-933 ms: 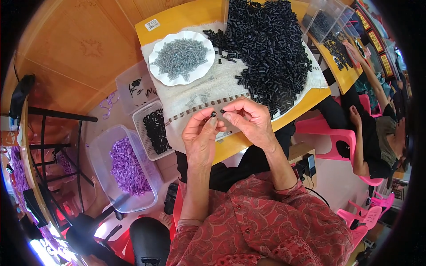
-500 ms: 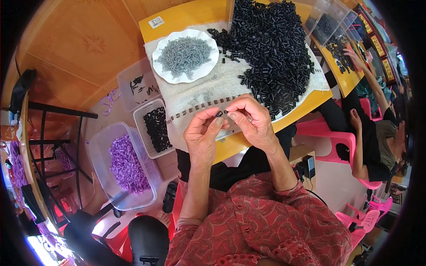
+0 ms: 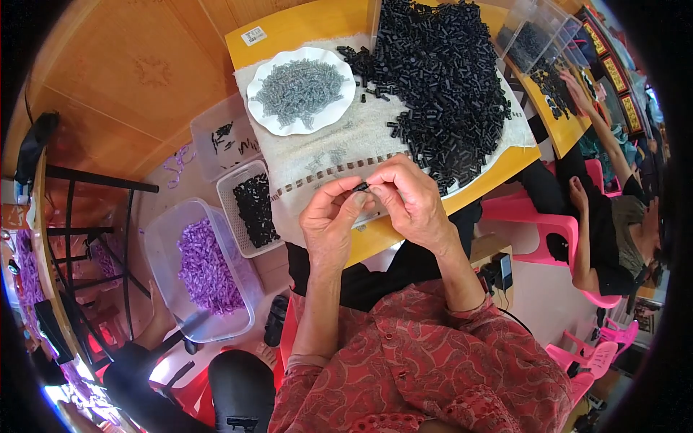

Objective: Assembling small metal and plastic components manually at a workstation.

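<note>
Both hands (image 3: 326,225) pinch a small black piece (image 3: 362,186) between them, fingertips nearly meeting.

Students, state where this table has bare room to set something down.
Bare: cloth between the lower right of the white plate and black pile; yellow tabletop beyond the plate, right of the label. Crowded: the pile and plate.

- A white label (image 3: 254,36) sticks to the worktop's (image 3: 299,20) far left corner.
- Purple pieces (image 3: 206,267) lie in a clear tub (image 3: 247,281) off the worktop's left edge.
- A pink plastic chair (image 3: 530,211) stands off the worktop's right edge.
- Purple strands (image 3: 175,170) lie near the wooden panel (image 3: 144,86).
</note>
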A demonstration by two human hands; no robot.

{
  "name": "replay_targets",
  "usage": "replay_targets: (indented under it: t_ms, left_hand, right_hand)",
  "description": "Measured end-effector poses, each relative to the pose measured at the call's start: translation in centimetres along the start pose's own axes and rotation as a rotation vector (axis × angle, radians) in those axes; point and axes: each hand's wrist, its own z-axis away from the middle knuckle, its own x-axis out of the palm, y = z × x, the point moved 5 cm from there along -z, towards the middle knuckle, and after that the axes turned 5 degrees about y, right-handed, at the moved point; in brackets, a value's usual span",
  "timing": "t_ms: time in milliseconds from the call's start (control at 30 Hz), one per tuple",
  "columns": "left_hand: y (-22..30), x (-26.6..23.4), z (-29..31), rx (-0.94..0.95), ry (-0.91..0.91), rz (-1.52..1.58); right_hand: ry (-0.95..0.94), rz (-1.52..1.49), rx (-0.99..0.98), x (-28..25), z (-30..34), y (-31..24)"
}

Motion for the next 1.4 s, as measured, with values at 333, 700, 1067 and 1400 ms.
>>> replay_targets:
  t_ms: [333,700,1067,1400]
  left_hand:
    - [0.0,-0.1,0.3,0.122,0.018,-0.153]
    - [0.9,0.2,0.5,0.217,-0.032,-0.249]
    - [-0.4,0.5,0.3,-0.093,-0.152,0.382]
    - [-0.2,0.1,0.3,-0.063,-0.12,0.266]
  right_hand:
    - [0.011,0.102,-0.097,-0.1,0.1,-1.0]
    - [-0.019,0.153,-0.126,-0.5,0.0,-2.1]
    - [0.048,-0.288,0.16,-0.2,0.4,-1.4]
    - [0.044,-0.021,-0.008,-0.2,0.3,-2.3]
